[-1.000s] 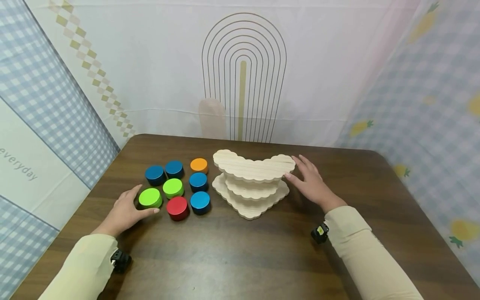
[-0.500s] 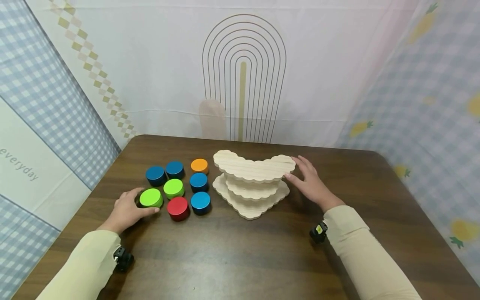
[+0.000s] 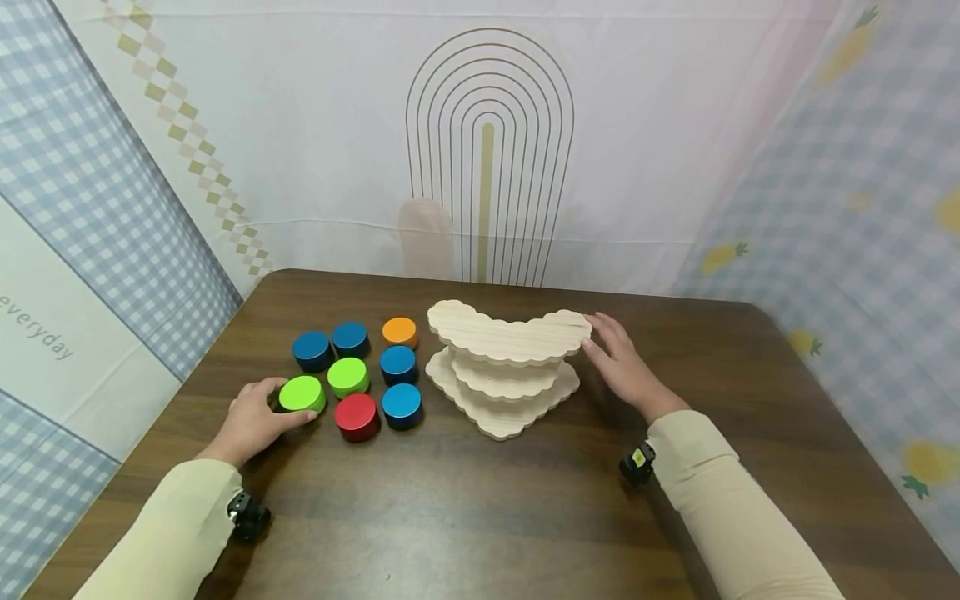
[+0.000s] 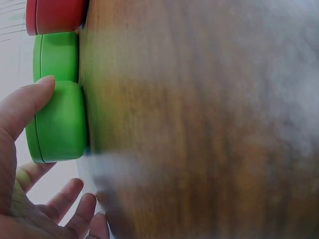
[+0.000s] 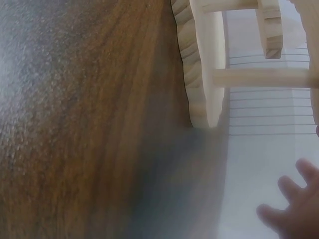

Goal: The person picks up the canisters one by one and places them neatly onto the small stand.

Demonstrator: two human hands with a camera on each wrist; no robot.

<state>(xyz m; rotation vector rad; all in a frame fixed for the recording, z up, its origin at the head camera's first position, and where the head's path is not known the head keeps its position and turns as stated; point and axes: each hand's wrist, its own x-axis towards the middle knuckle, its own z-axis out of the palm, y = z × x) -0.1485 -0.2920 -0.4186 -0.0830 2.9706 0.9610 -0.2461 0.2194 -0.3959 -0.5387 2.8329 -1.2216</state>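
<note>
My left hand [image 3: 251, 423] pinches a bright green round tin [image 3: 302, 394] at the near left of a group of tins. Its thumb lies on one side of this tin [image 4: 60, 122] and a finger on the opposite side in the left wrist view; the other fingers hang free. A second green tin [image 3: 348, 377] and a red tin [image 3: 357, 417] stand beside it. My right hand [image 3: 626, 371] is at the right end of a pale wooden tiered stand [image 3: 517, 340], thumb at the top tier's edge. In the right wrist view, the fingers [image 5: 289, 189] are spread, apart from the stand.
Several blue tins [image 3: 402, 406] and one orange tin [image 3: 400, 332] stand between the green tins and the stand or farther back. Everything rests on a dark wooden table [image 3: 465, 517]. A patterned cloth [image 3: 315, 125] hangs behind the table's back edge.
My left hand has closed its fingers and thumb onto the near green tin. My right thumb has shifted slightly at the top tier's edge. The stand and other tins have stayed put.
</note>
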